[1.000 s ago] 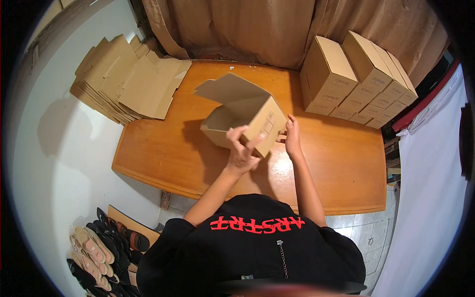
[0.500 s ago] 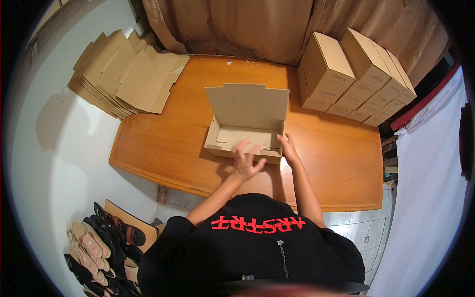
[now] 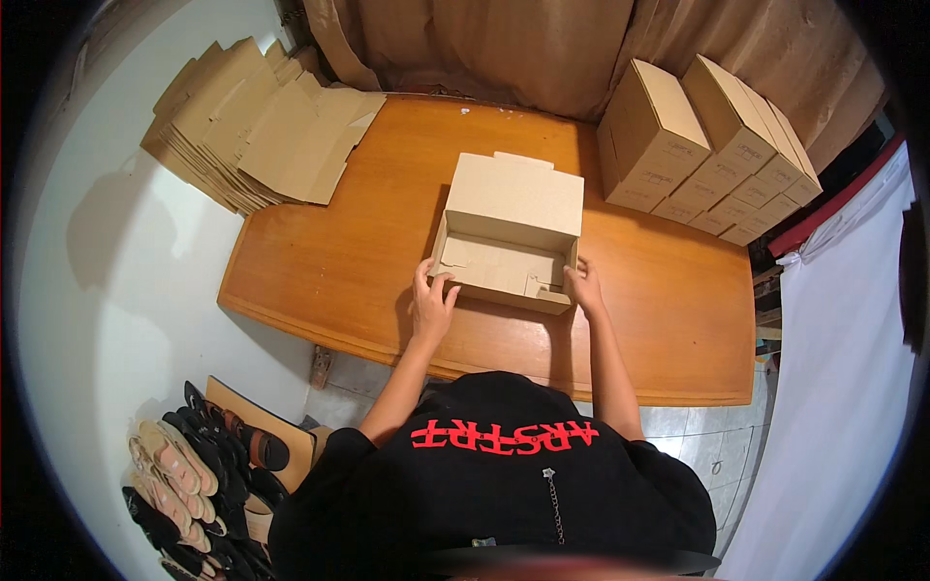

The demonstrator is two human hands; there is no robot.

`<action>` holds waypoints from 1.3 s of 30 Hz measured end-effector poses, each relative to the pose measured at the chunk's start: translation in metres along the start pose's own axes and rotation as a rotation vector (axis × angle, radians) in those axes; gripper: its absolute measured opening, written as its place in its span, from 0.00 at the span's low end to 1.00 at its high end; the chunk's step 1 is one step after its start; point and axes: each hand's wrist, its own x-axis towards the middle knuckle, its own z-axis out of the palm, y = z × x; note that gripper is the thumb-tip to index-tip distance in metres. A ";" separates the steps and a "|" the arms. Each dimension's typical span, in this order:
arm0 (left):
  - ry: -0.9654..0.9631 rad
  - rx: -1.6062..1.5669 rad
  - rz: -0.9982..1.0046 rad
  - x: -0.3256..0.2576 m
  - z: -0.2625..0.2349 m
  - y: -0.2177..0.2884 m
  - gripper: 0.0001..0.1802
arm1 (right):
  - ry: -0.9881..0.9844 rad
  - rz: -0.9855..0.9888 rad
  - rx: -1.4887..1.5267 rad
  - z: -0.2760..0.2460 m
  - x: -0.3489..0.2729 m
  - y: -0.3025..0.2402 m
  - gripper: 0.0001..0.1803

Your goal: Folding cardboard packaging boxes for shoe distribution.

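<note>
An open brown cardboard box (image 3: pixel 509 294) sits on the wooden table, its lid (image 3: pixel 516 197) tilted up and back along the far side. Small flaps show inside it; otherwise I see nothing in it. At the box's near left corner is my left hand (image 3: pixel 430 302), its fingers curled on the edge of the wall. My right hand (image 3: pixel 586 287) grips the near right corner, thumb over the rim and the other fingers along the outer side.
The wooden table (image 3: pixel 668 339) carries a pile of flat cardboard blanks (image 3: pixel 262 136) at the far left and stacked closed boxes (image 3: pixel 668 155) at the far right. Sandals (image 3: pixel 174 460) stand by the wall at lower left. A brown curtain (image 3: pixel 504 53) hangs behind.
My left hand has moved from the front middle of the box to its near left corner. The box has shifted right and turned slightly, and its lid leans further back.
</note>
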 end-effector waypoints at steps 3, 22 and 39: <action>0.004 -0.018 0.059 0.004 -0.005 0.000 0.07 | 0.288 -0.253 -0.277 -0.004 0.016 -0.012 0.37; 0.144 -0.020 0.207 0.026 -0.008 -0.024 0.06 | 0.310 -0.580 0.432 0.025 -0.004 -0.057 0.28; 0.202 -0.362 0.015 0.014 0.010 -0.014 0.46 | 0.367 -0.714 -0.482 0.036 -0.083 -0.045 0.22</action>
